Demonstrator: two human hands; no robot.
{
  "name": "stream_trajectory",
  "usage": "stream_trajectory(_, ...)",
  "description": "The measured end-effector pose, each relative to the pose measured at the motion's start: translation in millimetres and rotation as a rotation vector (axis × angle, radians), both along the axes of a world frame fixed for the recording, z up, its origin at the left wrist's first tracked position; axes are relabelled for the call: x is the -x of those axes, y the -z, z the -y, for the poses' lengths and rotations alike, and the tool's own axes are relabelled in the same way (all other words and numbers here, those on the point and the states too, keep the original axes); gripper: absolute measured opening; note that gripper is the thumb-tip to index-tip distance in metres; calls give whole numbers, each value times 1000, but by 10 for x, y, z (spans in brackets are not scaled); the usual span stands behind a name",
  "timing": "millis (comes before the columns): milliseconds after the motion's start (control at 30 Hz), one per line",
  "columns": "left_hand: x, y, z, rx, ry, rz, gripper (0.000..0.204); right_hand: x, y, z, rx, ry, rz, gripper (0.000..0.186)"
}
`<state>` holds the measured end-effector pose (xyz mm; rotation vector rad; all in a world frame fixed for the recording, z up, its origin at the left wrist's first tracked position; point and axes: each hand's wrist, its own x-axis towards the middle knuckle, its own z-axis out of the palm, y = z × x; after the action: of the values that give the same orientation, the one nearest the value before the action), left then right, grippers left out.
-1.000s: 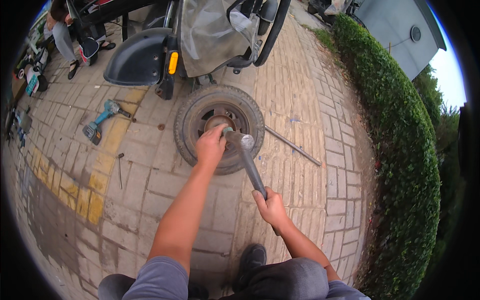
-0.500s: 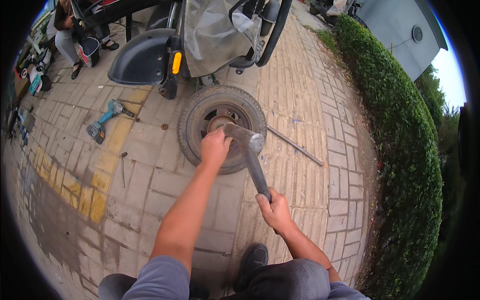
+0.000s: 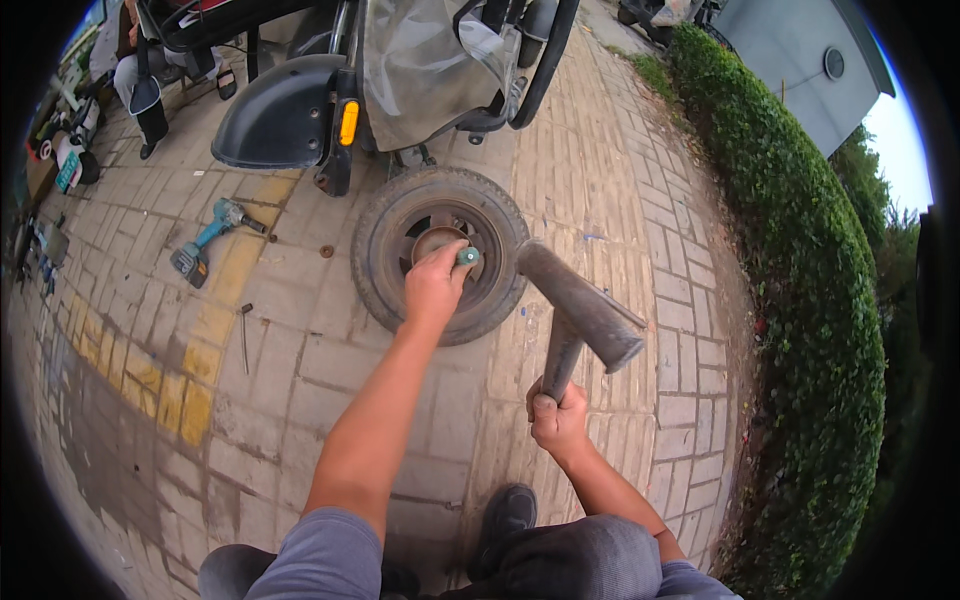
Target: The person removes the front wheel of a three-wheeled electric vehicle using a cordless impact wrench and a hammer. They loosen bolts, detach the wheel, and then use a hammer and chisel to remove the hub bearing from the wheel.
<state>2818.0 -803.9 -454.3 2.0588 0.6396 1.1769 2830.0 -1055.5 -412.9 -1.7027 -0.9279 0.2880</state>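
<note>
A wheel with a worn black tyre (image 3: 380, 290) lies flat before me, its rusty hub facing up. My left hand (image 3: 432, 280) is closed at the hub around a tool with a round green handle (image 3: 467, 257). Only the handle's end shows; fingers hide the rest, so its kind is unclear, though it resembles a screwdriver. My right hand (image 3: 560, 418) grips the shaft of a heavy hammer (image 3: 585, 312). The hammer's thick steel head is raised right of the wheel, apart from the green handle.
Just beyond the wheel stands a vehicle with a black fender (image 3: 272, 115). A teal cordless impact wrench (image 3: 212, 240) and a thin metal tool (image 3: 244, 338) lie on the paving at left. A hedge (image 3: 790, 290) runs along the right. Another person (image 3: 150, 85) is at upper left.
The hammer has swung back right, away from the left hand, uncovering the green handle end. Its head now covers most of the metal bar on the ground. The left hand stays at the hub.
</note>
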Motion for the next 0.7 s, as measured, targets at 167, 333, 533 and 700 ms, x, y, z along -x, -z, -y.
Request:
stream_trajectory(167, 25, -16, -81, -49, -31, -15, 29, -86, -92, -221, 455, 118, -5, 39)
stream_trajectory(333, 114, 58, -42, -25, -23, -49, 31, 46, -11, -14, 167, 27, 1, 42)
stream_trajectory(533, 202, 327, -169, -1, -46, -181, 31, -5, -29, -170, 547, 82, -3, 41)
stream_trajectory(700, 226, -37, -85, 37, -64, -25, 32, -53, 150, 48, 281, 164, -74, 37)
